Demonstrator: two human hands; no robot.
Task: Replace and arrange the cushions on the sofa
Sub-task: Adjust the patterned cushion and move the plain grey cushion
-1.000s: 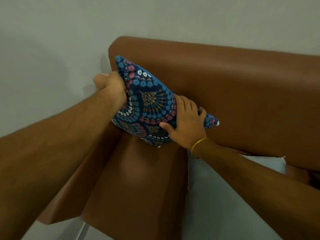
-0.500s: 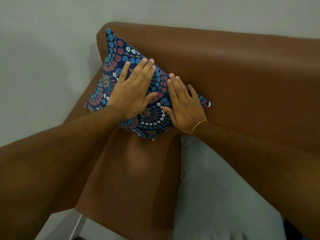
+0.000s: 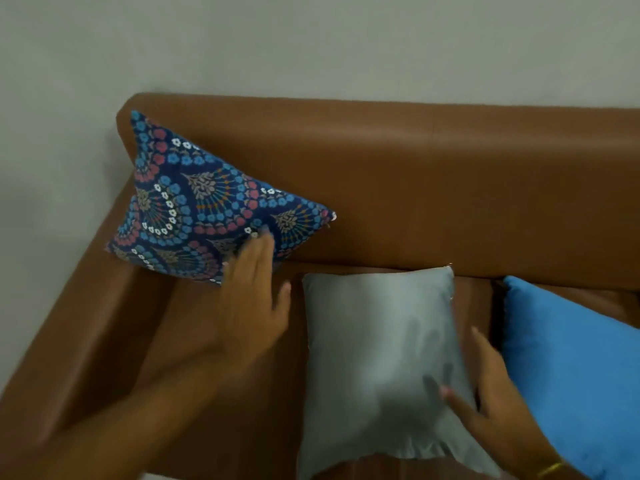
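A dark blue patterned cushion (image 3: 204, 206) leans in the left corner of the brown sofa (image 3: 450, 188), against the backrest and armrest. My left hand (image 3: 254, 299) is open and blurred, its fingertips at the cushion's lower edge. A grey cushion (image 3: 377, 358) lies flat on the seat in the middle. My right hand (image 3: 485, 393) rests at the grey cushion's right edge with fingers spread; whether it grips the fabric is not clear. A plain blue cushion (image 3: 571, 368) lies on the seat to the right, cut off by the frame.
A pale grey wall (image 3: 311, 46) rises behind the sofa and along its left side. The sofa's left armrest (image 3: 76, 334) runs toward me. Bare seat shows between the patterned and grey cushions.
Both hands have come off the patterned cushion, which stays leaning in the corner. My right hand moved down to the grey cushion's right edge. The view pulled back and the blue cushion appeared.
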